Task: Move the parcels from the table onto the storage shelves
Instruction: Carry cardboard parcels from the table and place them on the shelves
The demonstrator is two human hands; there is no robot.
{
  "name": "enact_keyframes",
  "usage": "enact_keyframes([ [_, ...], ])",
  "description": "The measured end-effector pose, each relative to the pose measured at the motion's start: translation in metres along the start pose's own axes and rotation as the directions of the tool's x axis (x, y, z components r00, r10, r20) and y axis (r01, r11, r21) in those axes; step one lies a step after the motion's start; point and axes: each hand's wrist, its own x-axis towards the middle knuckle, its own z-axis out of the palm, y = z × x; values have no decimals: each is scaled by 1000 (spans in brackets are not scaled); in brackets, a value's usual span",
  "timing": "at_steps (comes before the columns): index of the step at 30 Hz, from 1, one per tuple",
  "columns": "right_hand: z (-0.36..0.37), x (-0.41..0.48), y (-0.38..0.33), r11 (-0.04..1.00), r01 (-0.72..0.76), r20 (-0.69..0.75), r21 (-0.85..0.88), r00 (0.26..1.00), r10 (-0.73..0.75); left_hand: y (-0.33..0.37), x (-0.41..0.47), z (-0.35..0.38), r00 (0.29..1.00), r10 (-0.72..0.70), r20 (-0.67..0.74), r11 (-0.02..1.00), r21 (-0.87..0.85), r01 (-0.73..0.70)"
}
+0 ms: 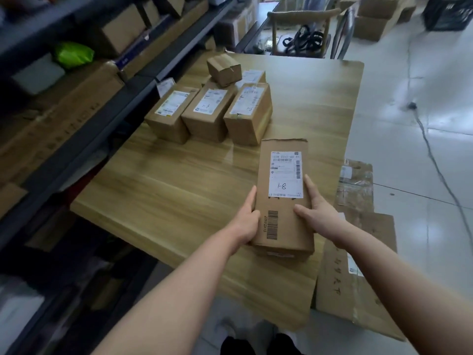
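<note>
Both arms outstretched, left hand (247,221) and right hand (318,213) flank parcel (282,201)

lighting is soft and even, brightest at upper right, where the pale floor (409,80) is washed out by glare. a faint sheen is seen on the table (179,180) top. the shelves (64,103) at left are dim and smeared by motion blur. straight lines are bowed toward the edges by wide-angle distortion. label print is legible only nr centre.
</note>
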Motion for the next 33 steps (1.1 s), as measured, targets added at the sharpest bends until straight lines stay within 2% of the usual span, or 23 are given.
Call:
enact_keyframes([
  [4,15,-7,-2,996,45,46,-82,998,-41,-20,-15,-15,999,-37,11,998,-54,38],
  [13,106,-31,-43,955,223,224,-194,958,-179,-89,-83,-78,973,-156,-168,958,-267,107],
  [18,177,-62,-69,919,301,347,-254,916,-203,-141,-145,-116,944,-163,-288,945,-322,65],
  [28,351,-172,-116,835,458,588,-306,780,-212,-269,-314,-182,816,-314,-485,871,-489,45],
  [33,449,-238,-127,761,565,699,-320,683,-213,-337,-406,-205,718,-418,-556,815,-579,26],
])
